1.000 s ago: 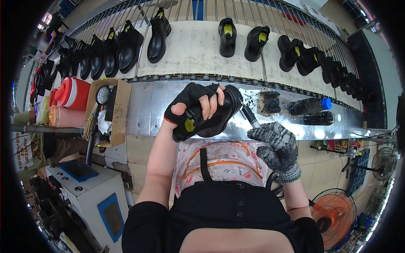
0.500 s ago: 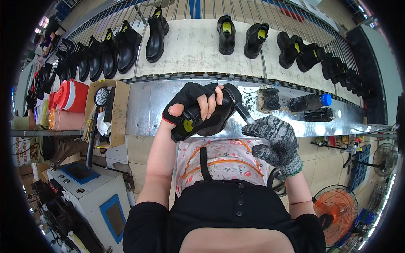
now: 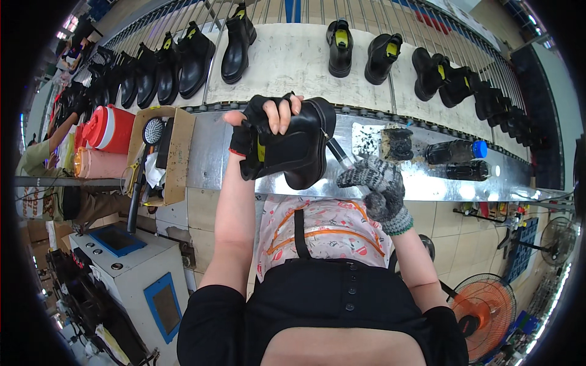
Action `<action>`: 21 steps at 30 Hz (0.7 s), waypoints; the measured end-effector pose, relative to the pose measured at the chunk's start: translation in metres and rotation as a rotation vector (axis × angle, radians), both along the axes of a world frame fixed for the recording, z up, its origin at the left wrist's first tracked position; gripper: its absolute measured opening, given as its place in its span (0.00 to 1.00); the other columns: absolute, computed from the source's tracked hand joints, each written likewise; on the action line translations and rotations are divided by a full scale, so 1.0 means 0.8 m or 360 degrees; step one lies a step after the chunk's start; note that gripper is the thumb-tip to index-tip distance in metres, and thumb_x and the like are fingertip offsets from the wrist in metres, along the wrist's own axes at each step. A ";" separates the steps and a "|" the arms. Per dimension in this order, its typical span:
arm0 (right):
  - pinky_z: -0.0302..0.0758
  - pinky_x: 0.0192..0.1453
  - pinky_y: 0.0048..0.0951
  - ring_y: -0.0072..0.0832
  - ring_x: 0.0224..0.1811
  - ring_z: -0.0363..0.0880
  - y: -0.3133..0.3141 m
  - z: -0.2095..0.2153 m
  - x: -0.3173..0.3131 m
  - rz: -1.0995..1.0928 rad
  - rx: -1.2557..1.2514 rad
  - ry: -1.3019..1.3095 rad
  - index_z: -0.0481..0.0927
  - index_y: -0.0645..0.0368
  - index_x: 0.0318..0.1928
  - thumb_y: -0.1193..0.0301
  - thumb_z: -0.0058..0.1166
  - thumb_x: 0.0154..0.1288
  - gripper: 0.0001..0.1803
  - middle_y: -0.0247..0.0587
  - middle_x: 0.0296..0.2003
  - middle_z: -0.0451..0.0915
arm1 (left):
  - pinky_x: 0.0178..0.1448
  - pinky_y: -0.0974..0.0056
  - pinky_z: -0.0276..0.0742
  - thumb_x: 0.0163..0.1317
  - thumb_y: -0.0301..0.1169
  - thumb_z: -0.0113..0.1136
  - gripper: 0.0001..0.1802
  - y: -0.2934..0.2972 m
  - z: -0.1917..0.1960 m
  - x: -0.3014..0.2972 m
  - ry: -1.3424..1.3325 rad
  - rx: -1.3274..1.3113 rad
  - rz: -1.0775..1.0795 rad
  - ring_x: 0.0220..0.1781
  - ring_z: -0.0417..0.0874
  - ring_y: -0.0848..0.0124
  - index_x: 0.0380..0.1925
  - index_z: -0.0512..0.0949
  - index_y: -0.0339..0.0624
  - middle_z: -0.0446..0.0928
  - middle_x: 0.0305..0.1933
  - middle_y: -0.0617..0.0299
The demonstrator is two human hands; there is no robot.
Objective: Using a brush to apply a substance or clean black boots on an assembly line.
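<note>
Desk [image 3: 210, 146]: shiny metal, I see, running left to right
Boot [image 3: 292, 146]: black, tilted, held above the desk
Left hand [image 3: 265, 119]: black-gloved, grip closed around the boot
Right hand [image 3: 378, 186]: grey-gloved, grip pinching the tool
Tool [image 3: 337, 151]: slim, black, tip at the boot's side

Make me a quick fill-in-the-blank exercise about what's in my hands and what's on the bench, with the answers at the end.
1. The left hand holds a boot coloured ____.
2. The hand in the grey knitted glove, which grips a slim tool, is the ____ one.
3. Beside the white-capped bottle is another bottle with a ____ cap.
4. The red-and-white jug is to the ____ of the cardboard box.

Missing words: black; right; blue; left.
</note>
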State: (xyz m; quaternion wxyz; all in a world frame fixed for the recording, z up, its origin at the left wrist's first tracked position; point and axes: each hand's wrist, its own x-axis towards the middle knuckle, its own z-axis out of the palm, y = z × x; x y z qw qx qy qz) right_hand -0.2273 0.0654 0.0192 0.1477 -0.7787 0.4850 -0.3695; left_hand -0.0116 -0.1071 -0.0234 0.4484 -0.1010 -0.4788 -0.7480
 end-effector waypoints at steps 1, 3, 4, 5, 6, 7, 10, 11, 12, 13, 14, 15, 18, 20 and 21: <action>0.70 0.36 0.38 0.37 0.34 0.76 -0.003 -0.009 0.001 0.0001 0.0001 -0.0007 0.85 0.43 0.34 0.66 0.49 0.49 0.13 0.36 0.35 0.80 | 0.64 0.57 0.50 0.44 0.78 0.39 0.43 -0.007 -0.004 0.002 -0.0007 0.0001 0.0001 0.41 0.65 0.65 0.14 0.71 0.45 0.69 0.19 0.64; 0.69 0.36 0.38 0.36 0.34 0.75 -0.007 -0.031 0.004 0.0017 0.0057 -0.0031 0.85 0.42 0.35 0.68 0.50 0.47 0.14 0.36 0.34 0.79 | 0.63 0.57 0.50 0.45 0.79 0.37 0.44 -0.026 -0.013 0.009 0.0076 -0.0011 -0.0046 0.43 0.65 0.65 0.15 0.72 0.45 0.71 0.20 0.65; 0.68 0.36 0.38 0.35 0.34 0.74 -0.009 -0.041 0.005 0.0019 0.0084 0.0018 0.85 0.41 0.37 0.67 0.49 0.48 0.15 0.35 0.33 0.78 | 0.63 0.58 0.50 0.45 0.79 0.36 0.44 -0.027 -0.020 0.011 0.0109 0.0053 -0.0016 0.44 0.65 0.66 0.16 0.72 0.45 0.71 0.22 0.65; 0.68 0.36 0.38 0.35 0.34 0.74 -0.009 -0.051 0.005 0.0021 0.0086 0.0014 0.85 0.41 0.37 0.67 0.49 0.48 0.15 0.35 0.33 0.78 | 0.63 0.58 0.50 0.45 0.79 0.36 0.44 -0.029 -0.025 0.013 0.0106 0.0055 -0.0015 0.44 0.65 0.66 0.16 0.72 0.45 0.71 0.22 0.65; 0.67 0.35 0.38 0.34 0.34 0.73 -0.010 -0.059 0.005 0.0013 0.0108 0.0043 0.84 0.41 0.38 0.67 0.49 0.49 0.15 0.34 0.32 0.77 | 0.63 0.58 0.50 0.45 0.79 0.36 0.44 -0.034 -0.030 0.014 0.0132 0.0095 -0.0002 0.45 0.65 0.66 0.16 0.72 0.46 0.71 0.23 0.65; 0.67 0.35 0.38 0.34 0.33 0.73 -0.010 -0.066 0.005 0.0004 0.0130 0.0072 0.84 0.40 0.38 0.67 0.49 0.50 0.15 0.33 0.31 0.75 | 0.63 0.59 0.50 0.45 0.79 0.36 0.44 -0.038 -0.034 0.016 0.0160 0.0134 0.0011 0.45 0.65 0.66 0.17 0.73 0.46 0.71 0.24 0.65; 0.69 0.38 0.36 0.36 0.34 0.74 -0.013 -0.063 0.008 0.0012 0.0284 0.0035 0.84 0.46 0.36 0.60 0.41 0.59 0.17 0.36 0.31 0.77 | 0.65 0.59 0.51 0.47 0.78 0.35 0.43 -0.045 -0.041 0.021 0.0166 0.0224 0.0027 0.45 0.65 0.66 0.19 0.72 0.45 0.69 0.24 0.64; 0.72 0.40 0.37 0.39 0.35 0.77 -0.012 -0.062 0.008 -0.0006 0.0446 0.0059 0.85 0.53 0.34 0.53 0.34 0.65 0.26 0.40 0.32 0.81 | 0.66 0.58 0.51 0.48 0.77 0.35 0.43 -0.047 -0.043 0.022 0.0162 0.0284 0.0044 0.45 0.65 0.66 0.19 0.72 0.44 0.69 0.24 0.64; 0.68 0.35 0.33 0.32 0.32 0.73 -0.013 -0.071 0.008 0.0057 0.0352 -0.0236 0.84 0.43 0.35 0.63 0.44 0.60 0.12 0.34 0.32 0.77 | 0.67 0.58 0.52 0.50 0.76 0.35 0.43 -0.050 -0.046 0.024 0.0186 0.0309 0.0032 0.46 0.66 0.66 0.19 0.72 0.42 0.67 0.24 0.63; 0.68 0.35 0.33 0.32 0.32 0.73 -0.015 -0.072 0.007 0.0056 0.0354 -0.0236 0.84 0.43 0.35 0.63 0.44 0.60 0.12 0.34 0.32 0.77 | 0.67 0.58 0.52 0.50 0.76 0.35 0.43 -0.054 -0.049 0.025 0.0187 0.0312 0.0031 0.46 0.66 0.66 0.19 0.72 0.42 0.67 0.24 0.63; 0.70 0.36 0.33 0.34 0.32 0.75 -0.017 -0.072 0.006 0.0097 0.0428 -0.0361 0.84 0.46 0.34 0.62 0.44 0.62 0.14 0.35 0.32 0.78 | 0.68 0.57 0.50 0.50 0.76 0.34 0.43 -0.058 -0.053 0.027 0.0142 0.0382 0.0059 0.47 0.66 0.66 0.19 0.71 0.44 0.68 0.24 0.64; 0.72 0.38 0.34 0.35 0.32 0.76 -0.018 -0.072 0.005 0.0139 0.0501 -0.0486 0.84 0.48 0.33 0.61 0.43 0.64 0.15 0.36 0.32 0.80 | 0.70 0.57 0.48 0.50 0.77 0.32 0.43 -0.062 -0.057 0.029 0.0098 0.0452 0.0086 0.48 0.67 0.66 0.19 0.71 0.46 0.68 0.24 0.65; 0.74 0.41 0.34 0.37 0.33 0.78 -0.012 -0.088 0.005 0.0075 0.0603 -0.0358 0.84 0.52 0.32 0.60 0.41 0.66 0.18 0.38 0.32 0.82 | 0.69 0.57 0.50 0.51 0.76 0.32 0.44 -0.075 -0.071 0.041 0.0078 0.0531 0.0101 0.50 0.68 0.65 0.22 0.74 0.44 0.71 0.26 0.63; 0.74 0.41 0.34 0.37 0.34 0.78 -0.008 -0.093 0.005 0.0051 0.0704 -0.0428 0.84 0.53 0.33 0.60 0.41 0.66 0.18 0.38 0.32 0.82 | 0.68 0.58 0.54 0.52 0.75 0.32 0.45 -0.078 -0.078 0.047 0.0035 0.0677 0.0140 0.49 0.69 0.63 0.24 0.77 0.42 0.73 0.28 0.61; 0.74 0.42 0.33 0.36 0.35 0.79 -0.006 -0.095 0.005 0.0024 0.0802 -0.0500 0.84 0.53 0.33 0.60 0.41 0.66 0.18 0.39 0.33 0.82 | 0.68 0.58 0.54 0.52 0.75 0.32 0.45 -0.080 -0.081 0.049 0.0035 0.0681 0.0138 0.49 0.69 0.63 0.24 0.77 0.42 0.73 0.28 0.61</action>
